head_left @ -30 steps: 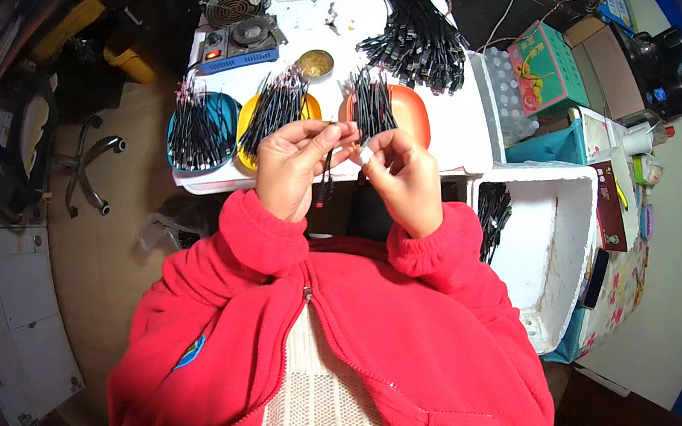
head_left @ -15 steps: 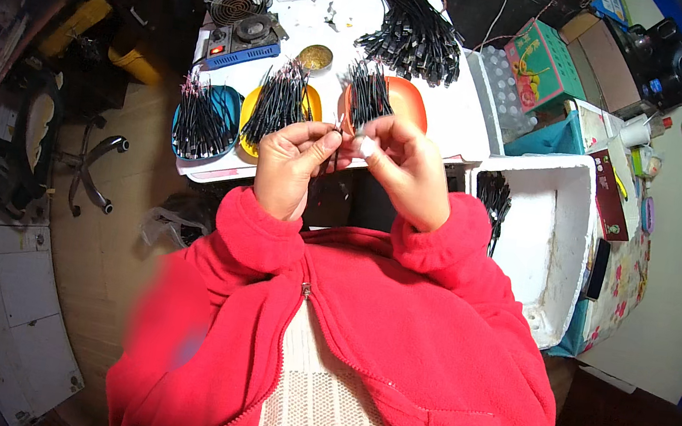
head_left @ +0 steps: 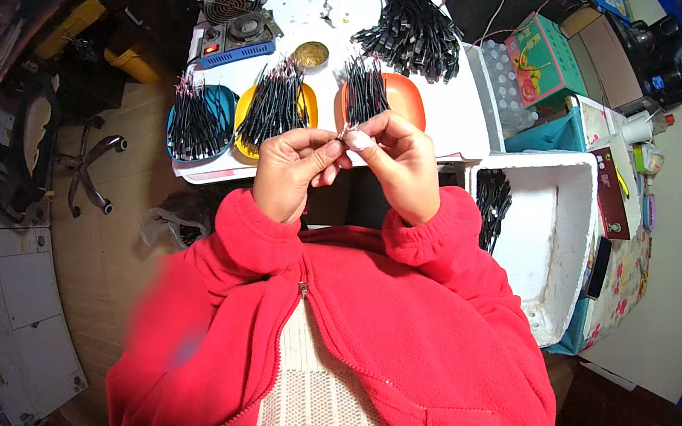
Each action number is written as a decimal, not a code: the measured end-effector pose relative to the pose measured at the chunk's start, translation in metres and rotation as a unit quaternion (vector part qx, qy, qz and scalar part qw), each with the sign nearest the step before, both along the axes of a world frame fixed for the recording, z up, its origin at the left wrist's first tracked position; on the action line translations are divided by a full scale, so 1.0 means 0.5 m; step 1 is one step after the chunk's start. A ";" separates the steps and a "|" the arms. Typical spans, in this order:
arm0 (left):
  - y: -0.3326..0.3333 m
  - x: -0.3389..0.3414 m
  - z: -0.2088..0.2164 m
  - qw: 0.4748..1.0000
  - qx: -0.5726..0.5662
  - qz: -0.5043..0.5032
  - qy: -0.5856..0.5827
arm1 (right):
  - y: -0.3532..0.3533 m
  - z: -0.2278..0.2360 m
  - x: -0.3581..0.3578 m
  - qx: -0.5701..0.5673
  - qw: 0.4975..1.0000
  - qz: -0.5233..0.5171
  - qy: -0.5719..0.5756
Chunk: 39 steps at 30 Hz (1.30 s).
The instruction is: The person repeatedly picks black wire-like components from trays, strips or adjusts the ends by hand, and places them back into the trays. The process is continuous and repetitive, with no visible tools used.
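Note:
My left hand (head_left: 291, 170) and my right hand (head_left: 396, 156) meet close above the near edge of the white table (head_left: 457, 116). Between their fingertips they pinch a small thin wire piece (head_left: 343, 134), too small to make out well. Both sleeves are red. Just beyond the hands lie three dishes of short black wires: a teal dish (head_left: 219, 102) on the left, a yellow dish (head_left: 308, 101) in the middle and an orange dish (head_left: 406, 101) on the right.
A big bundle of black cables (head_left: 405, 19) lies at the table's far side. A small fan (head_left: 229, 0), a blue-edged device (head_left: 239, 40) and a round tin (head_left: 311, 55) stand at the back left. A white foam box (head_left: 554, 232) with black wires sits right; an office chair (head_left: 31, 146) stands left.
Both hands have stayed together over the table's near edge, shifting slightly as the fingers work the small wire piece. The dishes have not moved.

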<state>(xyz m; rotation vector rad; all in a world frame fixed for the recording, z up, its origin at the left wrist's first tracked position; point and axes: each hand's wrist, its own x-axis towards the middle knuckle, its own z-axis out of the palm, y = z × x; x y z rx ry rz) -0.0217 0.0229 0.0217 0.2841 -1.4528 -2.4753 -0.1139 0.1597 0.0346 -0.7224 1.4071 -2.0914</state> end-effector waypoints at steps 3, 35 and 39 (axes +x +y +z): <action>-0.010 -0.002 -0.005 0.993 0.103 -0.057 0.001 | 0.005 -0.009 -0.010 -0.031 0.982 0.089 -0.165; -0.083 -0.019 -0.041 0.994 -0.040 -0.076 -0.066 | -0.152 -0.038 -0.538 0.632 0.599 -0.236 0.430; -0.073 -0.037 -0.028 0.997 0.041 -0.061 -0.031 | -0.109 0.022 -0.460 0.532 0.630 -0.304 0.476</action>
